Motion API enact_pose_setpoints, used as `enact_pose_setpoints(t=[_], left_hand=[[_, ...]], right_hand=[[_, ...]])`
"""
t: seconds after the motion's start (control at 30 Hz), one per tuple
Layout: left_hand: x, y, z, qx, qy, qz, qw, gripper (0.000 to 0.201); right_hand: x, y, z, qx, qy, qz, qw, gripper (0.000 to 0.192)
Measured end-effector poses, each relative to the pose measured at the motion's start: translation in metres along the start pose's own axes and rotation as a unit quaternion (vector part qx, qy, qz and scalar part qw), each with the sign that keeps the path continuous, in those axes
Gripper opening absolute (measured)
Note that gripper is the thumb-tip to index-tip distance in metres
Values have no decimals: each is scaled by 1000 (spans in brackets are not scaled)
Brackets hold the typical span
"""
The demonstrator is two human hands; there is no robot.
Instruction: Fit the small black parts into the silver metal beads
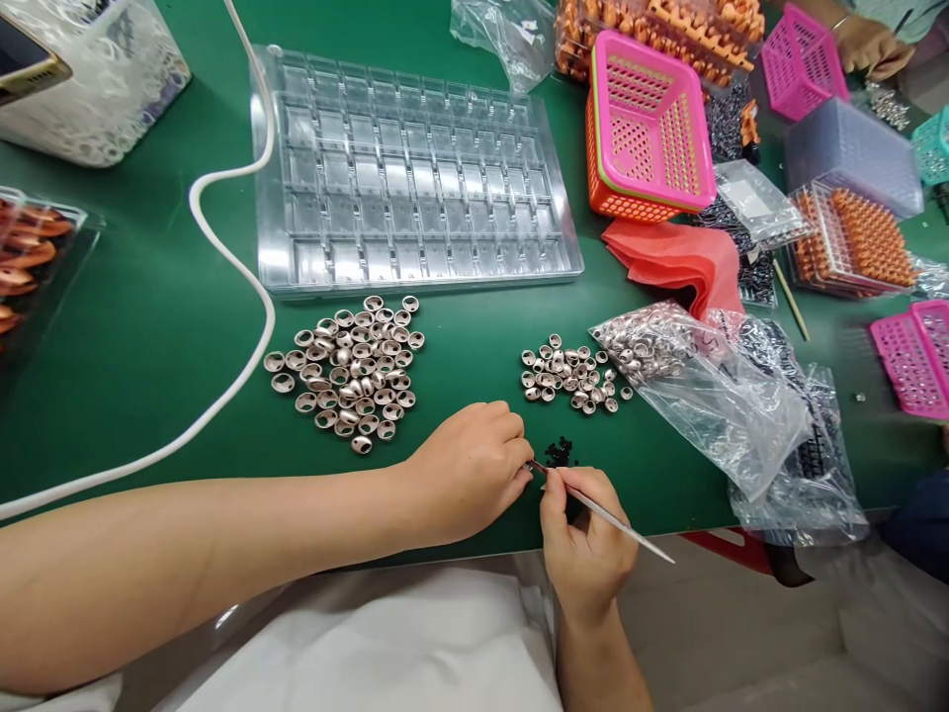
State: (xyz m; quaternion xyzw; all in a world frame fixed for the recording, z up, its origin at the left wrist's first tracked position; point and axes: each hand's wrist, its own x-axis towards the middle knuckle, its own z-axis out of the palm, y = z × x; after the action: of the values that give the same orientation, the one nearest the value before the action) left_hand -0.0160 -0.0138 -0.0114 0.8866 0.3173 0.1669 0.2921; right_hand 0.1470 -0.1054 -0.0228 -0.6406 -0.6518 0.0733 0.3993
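Both forearms are bare from the elbow down, with no sleeves, gloves, watch or rings showing. The left hand (467, 470) and the right hand (585, 539) have short, plain, unpainted nails. Below the arms, a white garment (386, 643) covers the lap, smooth with a few soft folds.

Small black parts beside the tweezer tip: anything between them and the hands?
Nothing visible. The little heap of small black parts lies on bare green mat, just beyond the thin metal tweezers in the right hand; the left hand pinches alongside.
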Motion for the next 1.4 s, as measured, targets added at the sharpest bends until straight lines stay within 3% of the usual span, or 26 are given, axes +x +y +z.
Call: enact_pose_setpoints(t=[0.37,0.53,0.6,0.7,0.8,1.07,1.4], left_hand=[[2,1,-1,7,-12,-7,1000,13],[2,-1,-1,2,-4,-10,1000,10],[1,-2,-2,-16,6,-15,1000,8],[0,-2,-4,-98,28,-24,994,9],[0,2,-7,-214,38,-36,975,10],[-1,13,-13,-360,43,-53,930,13],[-2,13,-12,-393,40,-39,918,17]], right_hand=[[0,-1,0,2,-3,14,1000,15],[-3,3,1,83,0,68,994,10],[-2,4,1,156,54,124,978,7],[2,6,2,250,158,205,933,4],[7,9,2,306,187,242,902,6],[6,9,2,300,187,223,908,7],[5,9,2,318,180,216,905,6]])
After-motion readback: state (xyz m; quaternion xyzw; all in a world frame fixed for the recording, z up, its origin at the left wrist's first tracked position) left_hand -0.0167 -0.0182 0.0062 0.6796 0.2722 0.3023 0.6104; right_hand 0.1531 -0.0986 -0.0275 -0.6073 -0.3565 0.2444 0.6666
